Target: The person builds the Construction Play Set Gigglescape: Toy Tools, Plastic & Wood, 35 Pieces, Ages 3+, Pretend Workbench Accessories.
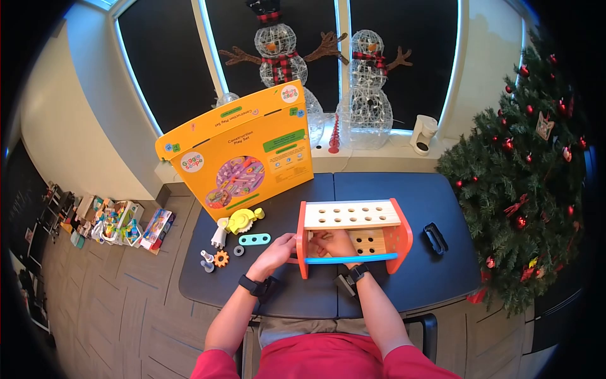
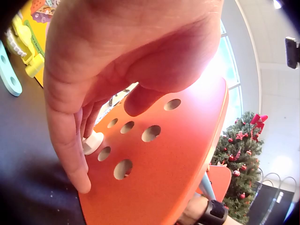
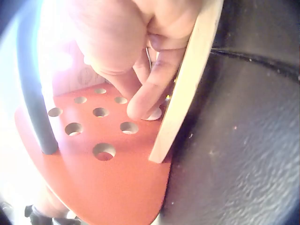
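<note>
While my left hand [image 1: 276, 252] lies against the outside of the red side panel [image 2: 154, 180], fingers loosely extended beside a white piece [image 2: 94, 142] at one of its holes, thumb apart from that piece, my right hand [image 1: 333, 244] is inside the wooden toy frame [image 1: 351, 215]; right fingertips at a white disc [image 3: 153, 115] low on the panel's inner face; cannot tell whether they pinch it or only press; frame upright on the bench [image 1: 429, 281], blue bar [image 1: 353, 259] along its near side; to its left, teal strip [image 1: 250, 240], grey ring [image 1: 235, 251], orange gear [image 1: 217, 260]; yellow box [image 1: 214, 151] behind these.
</note>
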`<action>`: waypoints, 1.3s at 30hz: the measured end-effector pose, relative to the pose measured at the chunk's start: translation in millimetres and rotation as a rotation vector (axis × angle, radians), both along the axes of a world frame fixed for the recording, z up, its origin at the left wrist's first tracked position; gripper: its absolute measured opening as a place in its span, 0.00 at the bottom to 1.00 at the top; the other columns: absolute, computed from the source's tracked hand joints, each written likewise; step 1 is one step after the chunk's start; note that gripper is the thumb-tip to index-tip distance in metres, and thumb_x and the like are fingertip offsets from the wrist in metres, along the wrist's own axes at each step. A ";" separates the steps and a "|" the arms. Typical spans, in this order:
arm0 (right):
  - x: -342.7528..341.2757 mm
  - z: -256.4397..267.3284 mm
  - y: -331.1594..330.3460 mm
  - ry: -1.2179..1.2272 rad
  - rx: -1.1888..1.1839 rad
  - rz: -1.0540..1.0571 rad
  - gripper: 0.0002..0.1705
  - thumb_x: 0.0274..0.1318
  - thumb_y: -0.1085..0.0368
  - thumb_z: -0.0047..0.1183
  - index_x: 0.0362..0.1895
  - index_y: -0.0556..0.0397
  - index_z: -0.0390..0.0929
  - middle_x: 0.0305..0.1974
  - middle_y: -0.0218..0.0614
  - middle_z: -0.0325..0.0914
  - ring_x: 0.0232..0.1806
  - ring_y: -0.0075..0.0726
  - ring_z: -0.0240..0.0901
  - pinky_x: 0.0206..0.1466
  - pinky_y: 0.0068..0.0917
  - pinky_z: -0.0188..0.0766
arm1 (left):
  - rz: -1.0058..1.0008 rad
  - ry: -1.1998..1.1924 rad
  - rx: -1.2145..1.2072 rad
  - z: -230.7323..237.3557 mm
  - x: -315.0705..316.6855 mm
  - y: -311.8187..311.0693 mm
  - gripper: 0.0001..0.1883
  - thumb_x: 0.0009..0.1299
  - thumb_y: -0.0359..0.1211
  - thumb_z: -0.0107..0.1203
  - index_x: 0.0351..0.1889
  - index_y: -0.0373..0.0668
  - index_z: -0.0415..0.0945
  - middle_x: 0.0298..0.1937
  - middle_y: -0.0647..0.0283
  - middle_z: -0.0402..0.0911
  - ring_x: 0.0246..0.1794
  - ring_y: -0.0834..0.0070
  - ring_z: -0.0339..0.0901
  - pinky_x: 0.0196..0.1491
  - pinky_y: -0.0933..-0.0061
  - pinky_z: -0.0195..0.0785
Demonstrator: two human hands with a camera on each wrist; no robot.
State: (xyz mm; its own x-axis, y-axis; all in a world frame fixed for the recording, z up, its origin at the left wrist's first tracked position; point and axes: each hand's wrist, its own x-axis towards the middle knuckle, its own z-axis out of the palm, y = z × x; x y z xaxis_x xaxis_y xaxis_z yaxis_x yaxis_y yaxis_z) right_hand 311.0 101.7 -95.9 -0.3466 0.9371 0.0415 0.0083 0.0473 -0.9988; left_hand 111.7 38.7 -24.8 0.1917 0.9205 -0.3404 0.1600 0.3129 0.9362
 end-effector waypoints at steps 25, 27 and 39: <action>-0.9 -0.4 0.5 -0.103 0.019 0.032 0.13 0.64 0.68 0.63 0.46 0.66 0.82 0.31 0.41 0.84 0.21 0.30 0.80 0.23 0.26 0.76 | 0.058 0.037 0.067 -41.4 -18.4 33.8 0.12 0.84 0.34 0.50 0.55 0.34 0.76 0.51 0.61 0.84 0.53 0.73 0.83 0.56 0.68 0.81; -2.2 -5.0 1.9 -0.097 0.015 0.034 0.13 0.65 0.68 0.63 0.47 0.66 0.82 0.31 0.41 0.84 0.21 0.29 0.79 0.22 0.26 0.76 | 0.061 0.046 0.074 -45.5 -18.0 35.9 0.10 0.83 0.32 0.52 0.53 0.34 0.77 0.50 0.61 0.84 0.50 0.74 0.84 0.55 0.69 0.81; -5.9 -3.1 -0.3 -0.124 0.015 0.047 0.14 0.67 0.66 0.59 0.50 0.64 0.79 0.35 0.41 0.84 0.24 0.32 0.81 0.25 0.29 0.76 | 0.066 0.022 0.222 -45.3 -9.5 37.9 0.08 0.80 0.27 0.56 0.52 0.32 0.79 0.48 0.57 0.86 0.48 0.72 0.85 0.56 0.68 0.81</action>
State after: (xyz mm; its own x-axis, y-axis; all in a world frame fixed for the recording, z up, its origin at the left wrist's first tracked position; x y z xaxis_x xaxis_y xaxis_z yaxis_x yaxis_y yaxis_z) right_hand 305.1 101.4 -99.0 -0.3935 0.9193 0.0097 0.1288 0.0656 -0.9895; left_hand 102.2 76.6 -70.0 0.1232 0.9837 -0.1313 0.1673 0.1098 0.9798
